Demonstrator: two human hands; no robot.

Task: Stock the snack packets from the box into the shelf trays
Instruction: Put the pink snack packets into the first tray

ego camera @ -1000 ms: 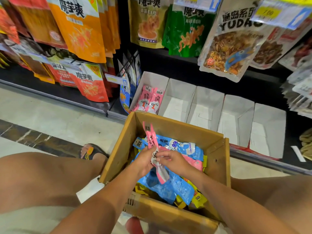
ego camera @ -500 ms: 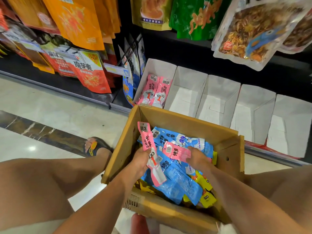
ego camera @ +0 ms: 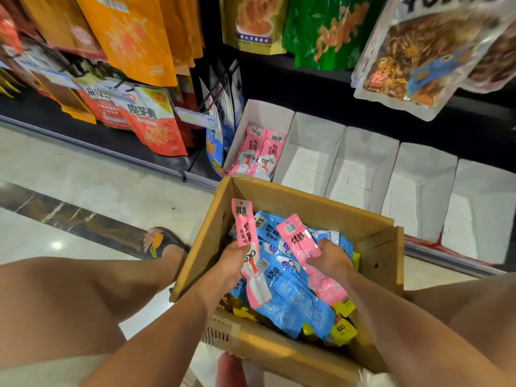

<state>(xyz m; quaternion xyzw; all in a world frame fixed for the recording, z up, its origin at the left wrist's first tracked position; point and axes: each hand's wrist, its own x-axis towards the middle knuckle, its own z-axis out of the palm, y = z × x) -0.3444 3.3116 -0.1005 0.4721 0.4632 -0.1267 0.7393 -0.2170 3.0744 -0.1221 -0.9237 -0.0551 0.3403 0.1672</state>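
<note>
An open cardboard box (ego camera: 315,210) sits in front of me, filled with blue packets (ego camera: 290,300), pink ones and some yellow ones (ego camera: 342,329). My left hand (ego camera: 233,261) grips a pink packet (ego camera: 245,227) that stands upright above the pile. My right hand (ego camera: 331,258) grips a second pink packet (ego camera: 297,237) by its middle, tilted to the left. Behind the box, white shelf trays (ego camera: 360,163) stand in a row. The leftmost tray (ego camera: 252,113) holds two pink packets (ego camera: 258,152).
Large snack bags hang above the trays: orange (ego camera: 131,37), green (ego camera: 326,29) and a clear one (ego camera: 424,54). A black shelf edge runs behind the trays. My bare knees flank the box, and a sandalled foot (ego camera: 156,244) rests on the tiled floor at left.
My hands have parted: the right hand has pulled a second pink packet out of the pile and lifted it. The left hand keeps its pink packet. The view has tilted down toward the box.
</note>
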